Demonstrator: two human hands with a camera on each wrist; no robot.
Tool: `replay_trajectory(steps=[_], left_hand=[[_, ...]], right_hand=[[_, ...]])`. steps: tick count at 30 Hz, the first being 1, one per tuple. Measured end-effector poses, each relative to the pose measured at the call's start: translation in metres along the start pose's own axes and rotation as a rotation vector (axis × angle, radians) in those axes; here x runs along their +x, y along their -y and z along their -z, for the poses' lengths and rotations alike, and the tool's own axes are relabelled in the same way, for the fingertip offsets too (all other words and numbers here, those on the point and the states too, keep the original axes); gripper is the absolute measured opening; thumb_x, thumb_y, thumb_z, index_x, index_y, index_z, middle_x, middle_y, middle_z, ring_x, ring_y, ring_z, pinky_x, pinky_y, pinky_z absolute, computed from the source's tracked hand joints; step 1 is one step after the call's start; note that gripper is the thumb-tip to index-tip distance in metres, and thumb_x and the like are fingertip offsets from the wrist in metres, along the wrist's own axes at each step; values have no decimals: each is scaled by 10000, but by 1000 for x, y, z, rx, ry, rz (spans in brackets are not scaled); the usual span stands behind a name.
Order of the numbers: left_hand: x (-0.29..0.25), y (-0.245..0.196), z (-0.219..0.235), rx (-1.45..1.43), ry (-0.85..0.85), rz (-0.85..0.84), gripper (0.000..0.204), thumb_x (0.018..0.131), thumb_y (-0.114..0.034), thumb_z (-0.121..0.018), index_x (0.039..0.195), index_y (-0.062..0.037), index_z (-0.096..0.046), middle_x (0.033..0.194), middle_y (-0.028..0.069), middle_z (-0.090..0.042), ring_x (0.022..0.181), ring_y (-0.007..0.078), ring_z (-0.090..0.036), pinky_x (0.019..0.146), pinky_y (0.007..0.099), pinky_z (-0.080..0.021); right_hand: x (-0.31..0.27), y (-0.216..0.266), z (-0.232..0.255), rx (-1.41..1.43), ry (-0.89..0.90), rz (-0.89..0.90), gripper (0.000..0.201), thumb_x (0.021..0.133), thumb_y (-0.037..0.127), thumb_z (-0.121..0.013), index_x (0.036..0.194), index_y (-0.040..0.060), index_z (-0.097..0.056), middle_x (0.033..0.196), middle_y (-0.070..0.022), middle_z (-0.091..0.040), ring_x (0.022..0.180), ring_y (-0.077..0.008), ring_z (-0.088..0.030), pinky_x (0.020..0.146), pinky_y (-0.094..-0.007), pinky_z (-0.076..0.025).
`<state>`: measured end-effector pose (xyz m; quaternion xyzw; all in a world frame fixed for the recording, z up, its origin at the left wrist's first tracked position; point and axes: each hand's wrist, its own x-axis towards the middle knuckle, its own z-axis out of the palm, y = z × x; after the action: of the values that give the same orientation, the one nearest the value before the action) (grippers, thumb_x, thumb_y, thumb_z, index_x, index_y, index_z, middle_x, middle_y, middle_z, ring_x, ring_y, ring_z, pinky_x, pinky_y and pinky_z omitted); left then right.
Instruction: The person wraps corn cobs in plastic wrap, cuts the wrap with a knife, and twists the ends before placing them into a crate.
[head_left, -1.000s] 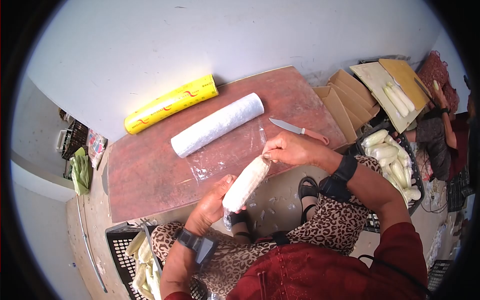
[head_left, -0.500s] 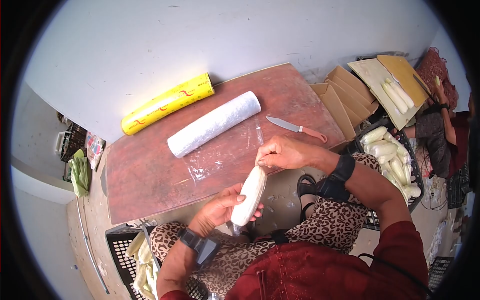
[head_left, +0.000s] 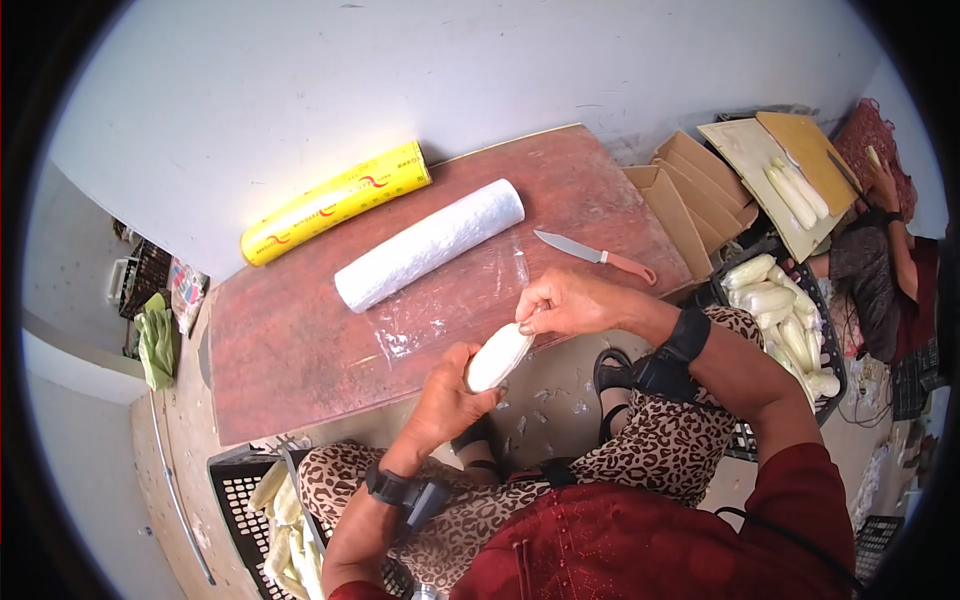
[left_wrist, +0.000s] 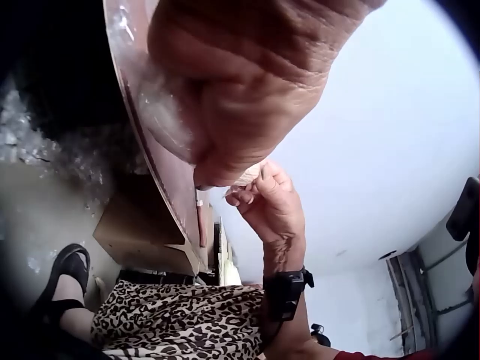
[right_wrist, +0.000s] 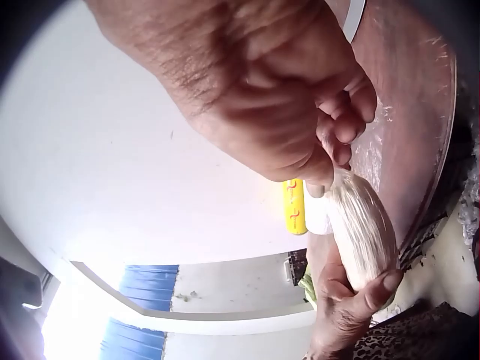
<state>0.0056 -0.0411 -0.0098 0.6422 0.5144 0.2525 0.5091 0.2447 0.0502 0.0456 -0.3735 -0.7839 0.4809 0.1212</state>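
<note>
Now | hands grip wrapped cob | right crate: pale cobs

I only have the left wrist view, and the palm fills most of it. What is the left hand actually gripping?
Observer: A white wrapped cob; the left hand grips its lower end, in front of the table edge.
Operator: I can see the other hand beyond it. Is it on the cob too?
Observer: Yes. In the right wrist view the right hand pinches the wrap at the cob's upper tip.
Operator: Where is the film roll?
Observer: The clear film roll lies on the red table, with a loose sheet drawn toward the person. A yellow box lies behind it.
Operator: Any blade near the hands?
Observer: A knife with a pink handle lies on the table beyond the right hand, untouched.
</note>
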Motion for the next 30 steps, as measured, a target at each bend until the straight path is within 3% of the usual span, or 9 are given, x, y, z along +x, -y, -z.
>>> replay_trajectory(steps=[3,6,9,12,18,21,24,27,30], left_hand=[[-2,-2,-1,-27,16,41,501,738,-95,-800,1147,-35,-517,996,82,-629,913,212,-601,844,303,-473],[-3,4,-7,-247,47,-62,372,856,-185,-735,1129,-28,-537,985,51,-647,852,153,-602,791,284,-485],[-4,3,2,-518,98,164,334,968,-272,-599,1173,-16,-533,1022,38,-646,856,95,-588,761,267,-488],[-1,13,3,-736,137,215,386,1007,-324,-510,1221,-4,-536,1025,47,-646,843,77,-589,752,251,-492],[-2,5,2,-927,176,243,409,983,-299,-552,1267,-4,-525,1072,63,-646,900,112,-629,799,256,-517],[-3,9,10,-966,366,306,443,960,-282,-590,1285,7,-505,1113,81,-638,945,127,-635,821,265,-519],[-4,-1,3,-982,379,294,449,921,-229,-646,1274,1,-490,1109,87,-636,977,147,-630,827,274,-519],[0,7,-5,-891,324,218,454,891,-191,-686,1255,-24,-474,1088,85,-635,1005,164,-624,846,277,-513],[2,10,-3,-690,253,210,569,877,-205,-702,1335,-26,-417,1134,91,-614,1029,194,-609,885,303,-505]], right_hand=[[1,-1,-2,-9,6,-15,163,810,153,-692,860,-2,-695,767,-114,-681,720,-187,-629,650,-342,-478],[2,-4,0,43,-14,16,164,812,158,-695,848,-2,-693,753,-100,-676,707,-168,-618,639,-333,-472],[2,-4,2,33,-1,55,132,852,138,-678,880,10,-699,744,-37,-673,692,-92,-590,623,-275,-458],[2,-2,2,86,-16,64,148,804,144,-697,833,-1,-691,722,-72,-661,693,-129,-592,619,-310,-462],[2,-6,-1,70,-45,164,134,794,125,-697,860,9,-693,733,-71,-667,677,-126,-598,611,-309,-468],[-1,-3,-1,127,-21,119,156,784,111,-700,906,14,-689,756,-75,-673,690,-132,-611,623,-304,-477],[-5,7,0,181,39,59,183,772,94,-701,938,20,-679,785,-84,-678,715,-141,-624,634,-303,-485],[-4,1,-4,113,24,151,183,775,85,-690,945,21,-668,795,-96,-677,725,-154,-631,638,-306,-488],[-3,-4,-5,65,13,130,151,812,67,-667,949,3,-655,843,-55,-661,748,-124,-622,651,-280,-488]])
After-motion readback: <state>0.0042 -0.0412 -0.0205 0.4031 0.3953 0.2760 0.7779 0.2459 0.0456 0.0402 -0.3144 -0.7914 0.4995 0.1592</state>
